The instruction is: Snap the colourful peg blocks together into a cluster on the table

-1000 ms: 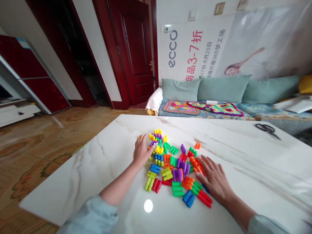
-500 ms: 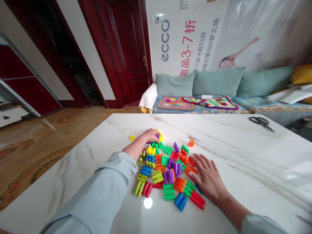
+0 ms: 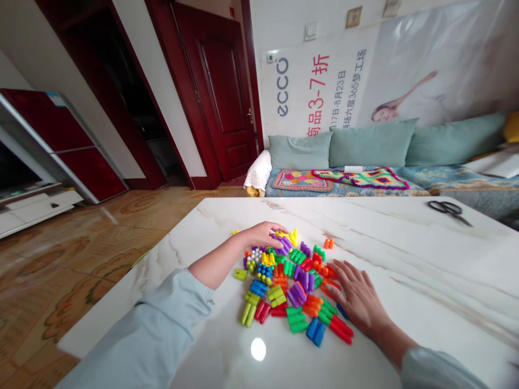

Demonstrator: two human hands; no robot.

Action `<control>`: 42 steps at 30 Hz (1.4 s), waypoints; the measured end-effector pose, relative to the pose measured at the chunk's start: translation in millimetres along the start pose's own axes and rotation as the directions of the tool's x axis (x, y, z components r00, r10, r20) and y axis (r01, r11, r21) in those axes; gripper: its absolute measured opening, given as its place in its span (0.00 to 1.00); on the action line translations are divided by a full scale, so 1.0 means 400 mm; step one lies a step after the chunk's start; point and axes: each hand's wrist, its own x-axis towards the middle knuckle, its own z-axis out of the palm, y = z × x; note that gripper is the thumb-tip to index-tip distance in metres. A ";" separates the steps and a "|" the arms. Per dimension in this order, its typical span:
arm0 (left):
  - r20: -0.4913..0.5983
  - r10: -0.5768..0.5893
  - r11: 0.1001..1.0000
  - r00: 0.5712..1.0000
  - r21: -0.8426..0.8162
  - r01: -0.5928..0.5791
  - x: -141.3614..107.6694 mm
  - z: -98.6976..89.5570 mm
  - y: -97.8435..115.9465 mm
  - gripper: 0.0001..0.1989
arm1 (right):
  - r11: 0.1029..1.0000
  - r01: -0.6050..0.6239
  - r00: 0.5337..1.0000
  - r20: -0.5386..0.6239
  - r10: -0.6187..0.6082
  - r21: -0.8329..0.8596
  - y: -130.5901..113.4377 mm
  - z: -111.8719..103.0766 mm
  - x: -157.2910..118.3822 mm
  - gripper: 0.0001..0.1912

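A heap of bright plastic building blocks, made of joined bullet-shaped tubes, is spread over the middle of the table. At its far left edge, my left hand (image 3: 263, 235) has thumb and fingers closed around a purple block (image 3: 284, 244). Yellow blocks (image 3: 293, 236) lie just beyond those fingertips. My right hand (image 3: 359, 298) rests flat at the heap's right side, fingers spread, by some orange blocks (image 3: 329, 285). Part of a blue block (image 3: 343, 312) shows beneath its thumb side. Nearer me are a green block (image 3: 296, 320), another blue block (image 3: 315, 331) and a red block (image 3: 341, 329).
The white marbled table (image 3: 409, 248) carries black scissors (image 3: 449, 210) at its far right. A single orange block (image 3: 328, 243) sits apart behind the heap. Beyond the table's far edge stands a sofa with green cushions (image 3: 371, 143); a red door (image 3: 221, 86) is at the back.
My left hand has come slightly right with the purple block, which now shows more clearly. My right hand stays beside the heap. The camera view has shifted up and left.
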 end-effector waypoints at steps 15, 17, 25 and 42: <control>-0.504 -0.380 0.892 0.776 0.020 0.451 -0.092 -0.030 -0.264 0.32 | 1.000 -0.002 1.000 0.002 0.002 -0.002 0.001 -0.004 0.001 0.29; -0.435 -0.334 0.925 0.837 0.019 0.379 -0.087 -0.004 -0.257 0.31 | 1.000 -0.010 1.000 0.013 0.010 0.005 -0.003 -0.009 0.001 0.29; -0.091 -0.160 0.960 0.983 0.216 0.176 -0.115 0.025 -0.156 0.51 | 0.999 -0.025 0.999 0.026 0.024 0.030 -0.009 -0.017 0.001 0.30; -0.360 -0.031 0.924 0.932 0.345 0.164 -0.085 0.148 -0.138 0.17 | 1.000 -0.021 1.000 0.000 0.021 0.005 -0.010 -0.015 0.003 0.29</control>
